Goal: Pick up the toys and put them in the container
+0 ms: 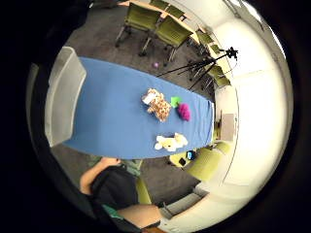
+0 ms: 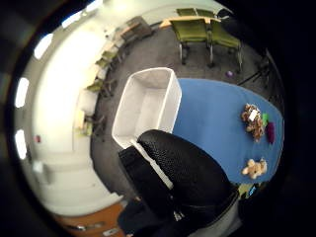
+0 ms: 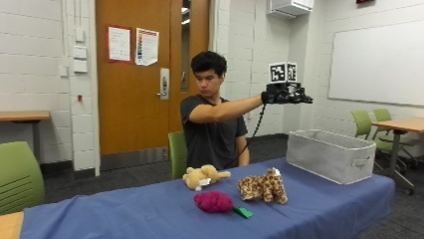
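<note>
Nearest the outside camera, on the blue tablecloth [image 3: 132,211], lie a magenta fuzzy toy [image 3: 213,201] with a small green piece [image 3: 243,212] touching it, then the spotted plush [image 3: 264,186] just behind, and the tan plush dog [image 3: 203,176] nearest your chest. All of them sit bunched mid-table, well apart from the grey container [image 3: 329,154] at the table's far end, probably so each one needs its own trip across. The container stands upright with its mouth open, and the thumb-side view shows nothing in it.

Your gloved right hand [image 3: 286,94] is raised at shoulder height above the container's side of the table, carrying no toy. From the black fingers [image 2: 185,170] in the thumb-side view it looks relaxed, though I can't be certain. No toy label is readable; the papers on the door [image 3: 142,74] are too small to read.
</note>
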